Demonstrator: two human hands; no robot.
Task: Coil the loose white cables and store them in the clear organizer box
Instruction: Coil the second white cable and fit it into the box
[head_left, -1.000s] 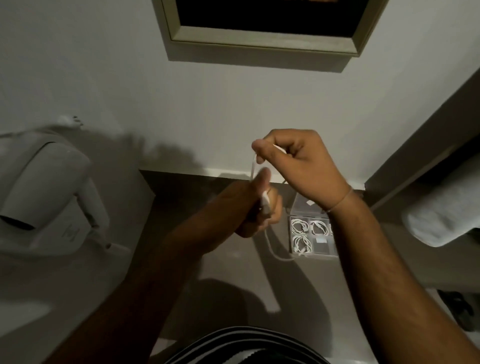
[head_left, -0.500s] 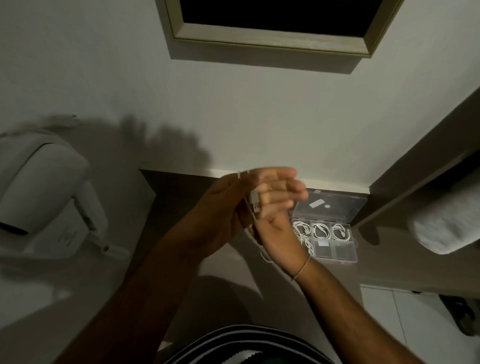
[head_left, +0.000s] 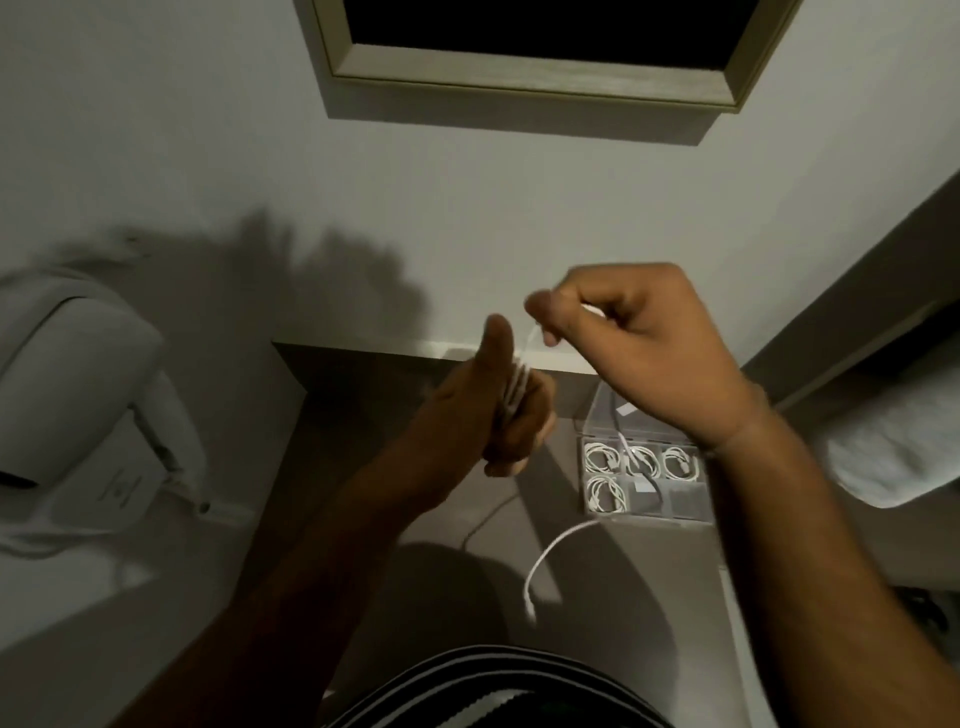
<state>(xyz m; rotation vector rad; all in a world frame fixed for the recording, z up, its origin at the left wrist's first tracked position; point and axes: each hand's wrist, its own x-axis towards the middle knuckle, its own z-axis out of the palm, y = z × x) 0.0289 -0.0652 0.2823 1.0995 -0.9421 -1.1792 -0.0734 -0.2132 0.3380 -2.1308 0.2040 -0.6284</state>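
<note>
Above a dim grey table (head_left: 363, 467) we wind a white cable (head_left: 519, 384); our left hand (head_left: 498, 415) has its grip clamped on the gathered loops, thumb up; our right hand (head_left: 639, 343) pinches the strand just above; the loose tail (head_left: 550, 556) dangles below. Near our right wrist sits the clear organizer box (head_left: 691, 506), lid open, coils in several compartments. If the left grip slackens, we judge the loops could spring apart; the swinging tail might snag the box.

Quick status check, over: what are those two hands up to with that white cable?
Left hand shut on white cable loops. Right hand pinching next stretch. Loose tail dangling. Clear organizer box open; nothing blocking it.
</note>
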